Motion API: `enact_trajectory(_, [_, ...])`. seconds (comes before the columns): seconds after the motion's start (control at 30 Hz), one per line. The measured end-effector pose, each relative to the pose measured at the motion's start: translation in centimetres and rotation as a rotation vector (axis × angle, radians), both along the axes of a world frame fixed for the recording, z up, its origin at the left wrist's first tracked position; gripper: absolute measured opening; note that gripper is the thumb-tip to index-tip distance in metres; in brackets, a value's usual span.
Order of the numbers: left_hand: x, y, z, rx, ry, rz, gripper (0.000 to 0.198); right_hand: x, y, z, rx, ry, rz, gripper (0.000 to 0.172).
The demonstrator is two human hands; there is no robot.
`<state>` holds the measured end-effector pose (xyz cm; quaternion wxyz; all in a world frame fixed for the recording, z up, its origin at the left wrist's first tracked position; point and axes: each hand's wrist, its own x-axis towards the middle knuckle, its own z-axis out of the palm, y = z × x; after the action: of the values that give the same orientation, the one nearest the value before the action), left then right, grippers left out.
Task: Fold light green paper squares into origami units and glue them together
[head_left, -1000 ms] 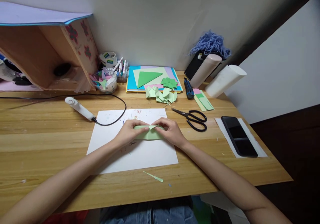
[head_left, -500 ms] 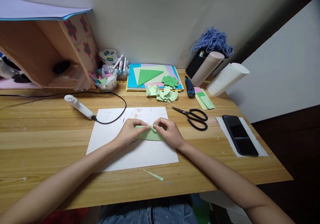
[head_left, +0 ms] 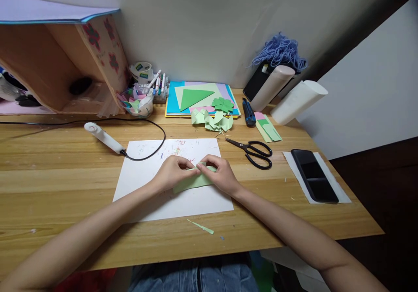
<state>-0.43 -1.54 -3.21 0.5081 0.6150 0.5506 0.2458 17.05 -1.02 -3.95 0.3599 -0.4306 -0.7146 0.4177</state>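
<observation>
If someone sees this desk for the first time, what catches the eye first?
The left hand and right hand pinch a light green paper on the white sheet at mid-desk. Black scissors lie to their right, and a blue yarn bundle sits by the back wall.

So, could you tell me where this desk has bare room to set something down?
Widest bare wood: left of the white sheet, in front of the white wand. A smaller patch lies between the sheet and the phone, in front of the scissors. The front strip holds only a green scrap. The back, around the paper stack and markers, is crowded.
</observation>
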Motion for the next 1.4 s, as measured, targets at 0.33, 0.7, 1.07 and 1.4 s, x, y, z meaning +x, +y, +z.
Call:
enact_trajectory(0.33, [0.1,0.0,0.2,0.047,-0.083,-0.035,0.026,-0.1,0.4,-0.2,-0.107,0.056,0.027,0.017])
enact_trajectory(0.7, [0.0,0.2,0.9,-0.011,-0.105,0.081,0.032,0.5,1.1,0.1,-0.189,0.123,0.039,0.023])
enact_trajectory(1.07, [-0.6,0.7,0.9,-0.198,-0.222,0.078,0.032,0.7,1.2,0.4,-0.143,0.066,0.022,0.019])
enact_trajectory(1.4, [-0.8,1.1,1.3,-0.220,-0.155,0.036,0.027,0.7,1.1,0.2,-0.142,0.062,0.029,0.018])
